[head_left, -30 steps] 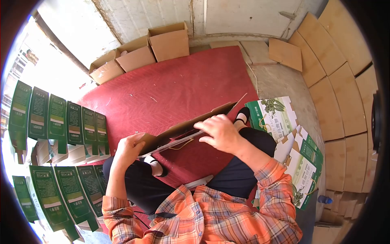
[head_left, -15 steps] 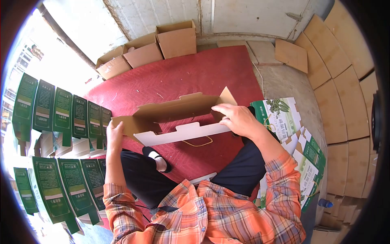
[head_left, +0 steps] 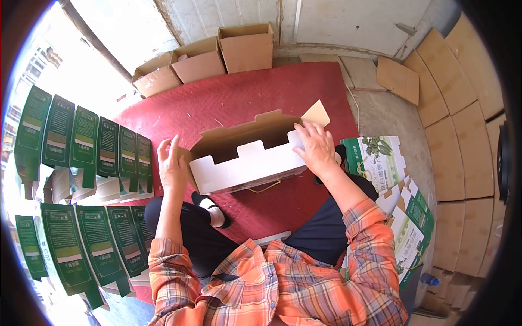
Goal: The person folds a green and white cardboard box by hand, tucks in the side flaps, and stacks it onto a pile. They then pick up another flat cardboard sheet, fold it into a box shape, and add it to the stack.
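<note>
A carton (head_left: 253,165), white on the side facing me and brown inside, is held up over my lap with its notched top edges open. A pale flap (head_left: 316,114) sticks up at its far right corner. A yellow cord (head_left: 265,187) hangs beneath it. My left hand (head_left: 173,167) is at the carton's left end, its fingers stretched upward and apart. My right hand (head_left: 315,146) holds the carton's right end, fingers bent over the top edge. The inside floor of the carton is hidden.
Rows of green printed cartons (head_left: 68,247) stand to my left. Flattened printed cartons (head_left: 380,160) lie at my right on the red mat (head_left: 244,103). Open brown boxes (head_left: 247,51) line the far wall; brown boxes (head_left: 443,146) are stacked on the right.
The carton has tipped so more of its white side shows, and its open middle no longer shows the mat. My left hand's fingers have spread from their grip on the end panel.
</note>
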Demonstrator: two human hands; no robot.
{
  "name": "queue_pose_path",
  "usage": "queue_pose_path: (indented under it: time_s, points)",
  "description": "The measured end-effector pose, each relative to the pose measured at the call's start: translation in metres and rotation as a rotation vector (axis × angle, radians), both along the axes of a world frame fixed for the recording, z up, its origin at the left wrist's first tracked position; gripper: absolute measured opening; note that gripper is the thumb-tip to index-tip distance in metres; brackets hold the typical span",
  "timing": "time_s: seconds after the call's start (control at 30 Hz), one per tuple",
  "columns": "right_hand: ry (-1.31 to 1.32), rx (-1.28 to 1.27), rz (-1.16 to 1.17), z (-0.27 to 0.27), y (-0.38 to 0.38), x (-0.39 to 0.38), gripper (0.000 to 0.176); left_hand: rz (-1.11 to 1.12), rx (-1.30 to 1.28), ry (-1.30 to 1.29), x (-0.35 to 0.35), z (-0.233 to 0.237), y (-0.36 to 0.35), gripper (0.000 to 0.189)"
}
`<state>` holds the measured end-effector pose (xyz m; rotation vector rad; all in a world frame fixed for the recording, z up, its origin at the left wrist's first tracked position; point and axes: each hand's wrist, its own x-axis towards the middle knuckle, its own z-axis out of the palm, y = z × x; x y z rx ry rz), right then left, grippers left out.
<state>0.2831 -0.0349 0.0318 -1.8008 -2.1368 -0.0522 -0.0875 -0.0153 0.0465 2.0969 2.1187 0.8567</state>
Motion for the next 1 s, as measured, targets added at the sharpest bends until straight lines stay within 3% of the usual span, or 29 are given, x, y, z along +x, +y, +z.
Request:
queue_pose_path:
  time_s: [0.17,0.2,0.3,0.4,0.5,0.6,0.67,0.73,0.87,1.0]
  points:
    - [-0.056,0.051,-0.001,-0.018,-0.001,-0.002,0.055,-0.023,0.227,-0.152,0.006,-0.019,-0.019,0.049]
    - [-0.052,0.048,0.015,-0.017,-0.002,-0.002,0.050,-0.067,0.313,0.059,0.015,-0.013,-0.025,0.046]
    - [-0.034,0.050,0.035,-0.015,-0.003,-0.004,0.043,-0.236,0.353,0.295,0.036,0.009,-0.037,0.044]
    - [-0.036,0.075,0.031,-0.017,-0.005,-0.003,0.040,-0.539,0.191,0.162,0.061,0.004,-0.031,0.045]
    - [-0.040,0.089,0.034,-0.017,-0.005,-0.005,0.039,-0.561,0.075,-0.039,0.089,-0.012,-0.016,0.054]
    - [-0.025,0.122,0.032,-0.016,-0.008,-0.003,0.039,-0.387,-0.044,-0.141,0.107,-0.035,-0.006,0.078]
    - [0.076,0.087,0.093,-0.019,-0.010,0.001,0.043,-0.371,-0.037,-0.148,0.111,-0.047,-0.005,0.083]
    - [0.136,0.150,0.122,-0.014,-0.013,0.005,0.037,-0.339,-0.049,-0.146,0.110,-0.052,-0.006,0.089]
    - [0.731,0.326,-0.179,-0.004,-0.003,0.020,0.028,-0.341,-0.051,-0.125,0.107,-0.054,-0.007,0.090]
    - [0.809,0.253,-0.209,-0.023,0.014,0.044,0.028,-0.340,-0.045,-0.085,0.109,-0.057,-0.006,0.090]
